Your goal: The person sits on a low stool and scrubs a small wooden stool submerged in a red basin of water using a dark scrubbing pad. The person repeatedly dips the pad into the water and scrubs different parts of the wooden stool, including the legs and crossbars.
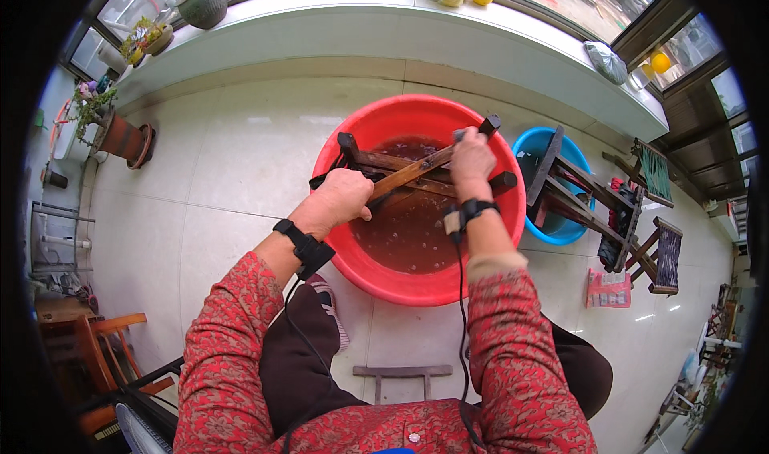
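A red plastic basin of murky brown water stands on the floor before me. Across it lies a folding wooden stool frame with dark end bars. My left hand grips the frame at its near left end, over the basin's left side. Towards the far right end of the same wooden bar is my right hand, closed around a small dark grey thing that I cannot make out, against the wood. Both wrists wear black straps with cables.
Right of the basin, a blue basin holds part of another wooden frame. Farther right are folding stools with a green cord seat and a dark woven seat, and a pink packet. A potted plant stands left; a white ledge runs along the far side.
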A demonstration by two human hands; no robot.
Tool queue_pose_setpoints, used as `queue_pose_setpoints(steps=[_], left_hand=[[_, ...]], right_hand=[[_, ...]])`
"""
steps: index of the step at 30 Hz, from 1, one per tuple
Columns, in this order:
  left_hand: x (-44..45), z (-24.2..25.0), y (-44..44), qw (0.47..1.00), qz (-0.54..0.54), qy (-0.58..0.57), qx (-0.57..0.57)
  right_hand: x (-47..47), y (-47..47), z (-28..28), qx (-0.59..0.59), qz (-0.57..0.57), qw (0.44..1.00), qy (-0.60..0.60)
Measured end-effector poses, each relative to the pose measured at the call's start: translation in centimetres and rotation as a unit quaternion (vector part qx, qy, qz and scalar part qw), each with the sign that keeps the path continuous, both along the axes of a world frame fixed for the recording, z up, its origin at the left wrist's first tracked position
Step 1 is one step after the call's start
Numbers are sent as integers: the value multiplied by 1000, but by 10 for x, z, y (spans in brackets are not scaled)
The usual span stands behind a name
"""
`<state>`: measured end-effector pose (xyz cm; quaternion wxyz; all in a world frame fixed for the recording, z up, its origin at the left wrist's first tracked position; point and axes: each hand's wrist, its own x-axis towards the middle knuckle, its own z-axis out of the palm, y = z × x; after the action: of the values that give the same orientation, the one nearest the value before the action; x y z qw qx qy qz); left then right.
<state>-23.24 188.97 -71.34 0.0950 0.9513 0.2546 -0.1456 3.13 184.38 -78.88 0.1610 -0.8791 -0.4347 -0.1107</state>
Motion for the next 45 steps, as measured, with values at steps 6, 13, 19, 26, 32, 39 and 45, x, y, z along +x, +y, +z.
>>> queue_pose_setpoints(steps=[6, 13, 19, 26, 32, 39, 45], left_hand=[[4, 3, 2, 1000, 21, 15, 2], [4, 7, 1, 999, 26, 14, -20], [5, 4, 2, 1000, 23, 15, -10], [3, 4, 3, 1000, 19, 7, -3], [4, 4, 2, 1000, 22, 11, -7], [3, 5, 3, 1000, 23, -4, -7], [3, 8, 2, 999, 34, -4, -14]], right_hand=[[-10, 5, -7, 25, -48, 997, 58], [-27, -15, -7, -36, 122, 985, 120], [8, 7, 6, -50, -14, 998, 20], [-64, -16, -8, -69, 151, 977, 133], [17, 8, 9, -53, 38, 998, 0], [-92, -37, -8, 24, 202, 970, 131], [-98, -94, -28, -55, 252, 937, 235]])
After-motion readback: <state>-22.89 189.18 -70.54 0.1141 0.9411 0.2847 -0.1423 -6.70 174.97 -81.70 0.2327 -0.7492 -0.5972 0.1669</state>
